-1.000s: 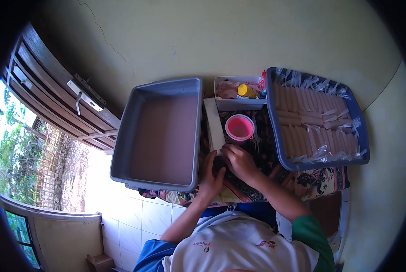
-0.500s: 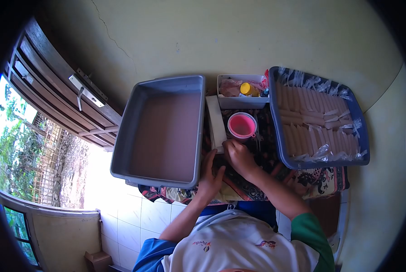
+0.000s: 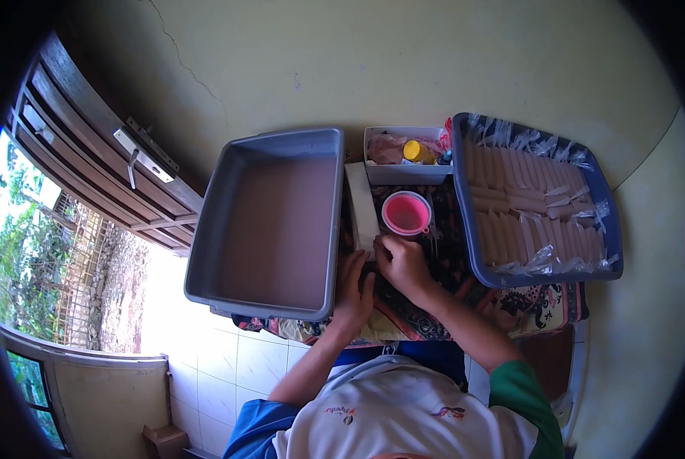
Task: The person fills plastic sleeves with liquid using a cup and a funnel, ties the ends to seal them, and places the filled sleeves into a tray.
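Observation:
A long pale block or stack (image 3: 363, 206) lies between the grey tub of brownish liquid (image 3: 281, 229) and a white-rimmed cup with a pink inside (image 3: 407, 213). My left hand (image 3: 352, 294) rests at the near end of the pale block, fingertips against it and thumb apart. Just below the cup, my right hand (image 3: 401, 264) has its fingers bent and pressed together at the block's near right corner. Whatever lies between its fingertips is too small to make out.
A blue tray (image 3: 470, 222) at the right holds several filled plastic tubes in rows. Behind the cup stands a white box (image 3: 407, 174) with a yellow-lidded jar (image 3: 414, 151). Patterned cloth (image 3: 541, 306) covers the table. An open door (image 3: 90, 145) is at the left.
The whole view has shifted very slightly. Both hands stay at the near end of the pale block, with hardly any movement of the fingers.

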{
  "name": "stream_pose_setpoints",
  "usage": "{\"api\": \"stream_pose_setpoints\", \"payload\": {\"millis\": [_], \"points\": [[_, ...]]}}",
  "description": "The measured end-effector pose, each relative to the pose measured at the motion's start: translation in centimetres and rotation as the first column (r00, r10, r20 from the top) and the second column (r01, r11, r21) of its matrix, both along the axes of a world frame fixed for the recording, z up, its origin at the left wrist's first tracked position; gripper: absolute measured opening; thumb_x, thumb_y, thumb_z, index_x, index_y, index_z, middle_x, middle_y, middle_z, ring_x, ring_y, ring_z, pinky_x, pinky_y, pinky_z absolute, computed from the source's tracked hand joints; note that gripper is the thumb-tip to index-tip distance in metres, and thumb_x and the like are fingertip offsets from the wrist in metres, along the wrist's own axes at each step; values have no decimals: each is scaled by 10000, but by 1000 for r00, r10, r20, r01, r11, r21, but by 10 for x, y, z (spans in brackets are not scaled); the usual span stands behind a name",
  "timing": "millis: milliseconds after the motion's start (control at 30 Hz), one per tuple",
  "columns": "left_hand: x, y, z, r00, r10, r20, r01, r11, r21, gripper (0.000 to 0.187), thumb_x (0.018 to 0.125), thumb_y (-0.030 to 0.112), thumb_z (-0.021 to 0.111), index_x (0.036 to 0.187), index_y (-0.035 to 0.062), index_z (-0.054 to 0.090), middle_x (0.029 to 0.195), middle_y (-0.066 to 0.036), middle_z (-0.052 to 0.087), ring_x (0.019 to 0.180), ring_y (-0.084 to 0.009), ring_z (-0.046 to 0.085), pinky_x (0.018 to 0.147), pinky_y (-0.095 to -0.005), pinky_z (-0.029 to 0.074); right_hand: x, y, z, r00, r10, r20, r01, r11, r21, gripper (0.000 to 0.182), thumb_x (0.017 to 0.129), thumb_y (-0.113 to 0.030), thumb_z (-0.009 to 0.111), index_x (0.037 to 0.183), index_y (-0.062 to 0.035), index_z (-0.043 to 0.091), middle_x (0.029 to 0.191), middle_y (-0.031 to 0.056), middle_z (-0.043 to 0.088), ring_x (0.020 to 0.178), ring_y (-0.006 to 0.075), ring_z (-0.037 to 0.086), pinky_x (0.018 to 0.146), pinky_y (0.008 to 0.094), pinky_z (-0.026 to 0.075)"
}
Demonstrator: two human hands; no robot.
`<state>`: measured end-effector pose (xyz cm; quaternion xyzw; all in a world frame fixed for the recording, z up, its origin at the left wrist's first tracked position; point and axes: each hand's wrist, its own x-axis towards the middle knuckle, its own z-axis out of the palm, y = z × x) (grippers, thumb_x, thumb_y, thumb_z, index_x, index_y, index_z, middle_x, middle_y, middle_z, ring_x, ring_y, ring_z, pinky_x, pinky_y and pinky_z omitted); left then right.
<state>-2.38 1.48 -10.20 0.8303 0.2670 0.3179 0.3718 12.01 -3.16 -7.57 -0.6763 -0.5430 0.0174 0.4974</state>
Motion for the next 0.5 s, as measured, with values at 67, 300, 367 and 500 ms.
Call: {"api": "stream_pose_setpoints", "payload": {"millis": [67,300,367,500], "points": [[1,0,1,1000,10,-1,-10,1000,5,396,904,55,545,1288,-17,478,1344,-185,460,1276,-329,425,1073,-388,316,1,2,-2,1000,-1,11,1,1000,26,69,806,-1,630,869,25,630,820,208,646,747,379,645,623,406,527],[18,18,5,992,-18,-125,51,962,267,342,901,49,482,1229,-39,525,1312,-212,490,1285,-354,412,1100,-432,284,3,1,-11,998,21,63,-22,1000,13,152,812,12,603,964,16,603,887,209,642,783,386,640,654,427,529],[24,25,6,987,-15,-160,69,939,337,334,902,48,470,1217,-42,534,1296,-219,503,1283,-361,412,1104,-442,277,3,0,-15,997,29,71,-29,1000,1,165,811,19,594,976,13,593,888,207,638,787,389,638,655,431,528],[33,29,9,996,-23,-86,47,957,287,299,871,31,473,1139,-54,573,1201,-219,553,1190,-372,480,1070,-453,316,7,-1,-14,996,42,82,-40,999,-20,178,815,32,571,991,5,578,886,208,630,787,398,631,649,444,522]]}}
